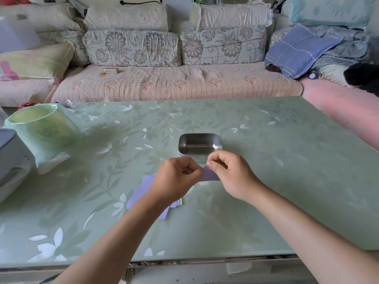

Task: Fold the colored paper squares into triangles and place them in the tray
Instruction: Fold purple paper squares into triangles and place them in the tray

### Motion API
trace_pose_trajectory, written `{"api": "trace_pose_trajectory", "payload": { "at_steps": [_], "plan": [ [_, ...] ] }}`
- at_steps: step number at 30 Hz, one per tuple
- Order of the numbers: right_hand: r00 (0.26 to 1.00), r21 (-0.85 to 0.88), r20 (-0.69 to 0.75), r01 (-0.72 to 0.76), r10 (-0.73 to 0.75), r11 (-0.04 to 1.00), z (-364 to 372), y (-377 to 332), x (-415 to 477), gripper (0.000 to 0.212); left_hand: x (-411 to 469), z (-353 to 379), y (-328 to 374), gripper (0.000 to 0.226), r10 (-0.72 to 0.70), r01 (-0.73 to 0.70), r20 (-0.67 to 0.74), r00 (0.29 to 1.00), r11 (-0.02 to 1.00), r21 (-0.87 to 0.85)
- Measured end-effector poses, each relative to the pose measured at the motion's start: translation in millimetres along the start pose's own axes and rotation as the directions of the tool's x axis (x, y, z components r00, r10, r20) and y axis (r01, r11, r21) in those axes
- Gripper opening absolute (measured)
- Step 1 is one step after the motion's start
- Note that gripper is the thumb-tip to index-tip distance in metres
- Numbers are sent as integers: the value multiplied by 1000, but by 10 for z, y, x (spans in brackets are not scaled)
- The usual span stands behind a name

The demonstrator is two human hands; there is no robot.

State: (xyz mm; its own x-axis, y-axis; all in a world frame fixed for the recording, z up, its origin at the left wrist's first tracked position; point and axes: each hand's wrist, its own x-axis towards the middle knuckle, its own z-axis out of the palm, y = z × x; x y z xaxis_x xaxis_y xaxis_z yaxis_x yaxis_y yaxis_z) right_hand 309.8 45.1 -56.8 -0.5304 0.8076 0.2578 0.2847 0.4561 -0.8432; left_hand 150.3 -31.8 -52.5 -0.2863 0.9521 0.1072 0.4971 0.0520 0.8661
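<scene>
A thin lilac paper square (pixel 209 174) hangs in the air just in front of the tray (pixel 200 146), a shiny rectangular steel dish with rounded corners. More lilac squares (pixel 141 191) lie fanned flat beneath the left wrist. All sits on a glossy pale-green table (pixel 266 171) patterned with white leaves, before a quilted floral sofa (pixel 174 83). The left hand (pixel 177 177) and right hand (pixel 229 173), fingers curled, each pinch one edge of the lifted paper.
</scene>
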Motion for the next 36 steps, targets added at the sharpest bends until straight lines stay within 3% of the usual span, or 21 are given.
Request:
{"api": "trace_pose_trajectory", "payload": {
  "at_steps": [4,9,12,18,26,36],
  "plan": [
    [998,54,-59,-28,31,998,-70,11,34,26,14,-70,-5,15,21,-21,16,1000,999,28],
    [983,41,-165,-79,85,996,-144,59,80,19,46,-194,-102,11,98,-100,17,995,975,198],
    [985,31,-151,-84,88,996,-155,68,87,22,63,-225,-126,12,137,-124,-35,990,959,254],
    [997,60,-64,-30,34,998,14,-1,57,25,69,-7,20,10,181,-178,-26,983,981,79],
    [997,41,-59,-38,41,998,-3,23,67,18,124,67,20,8,-35,12,-95,995,974,-228],
    [996,29,-56,-69,71,997,-23,50,67,20,104,94,4,9,-122,43,-160,980,903,-427]
  ]
}}
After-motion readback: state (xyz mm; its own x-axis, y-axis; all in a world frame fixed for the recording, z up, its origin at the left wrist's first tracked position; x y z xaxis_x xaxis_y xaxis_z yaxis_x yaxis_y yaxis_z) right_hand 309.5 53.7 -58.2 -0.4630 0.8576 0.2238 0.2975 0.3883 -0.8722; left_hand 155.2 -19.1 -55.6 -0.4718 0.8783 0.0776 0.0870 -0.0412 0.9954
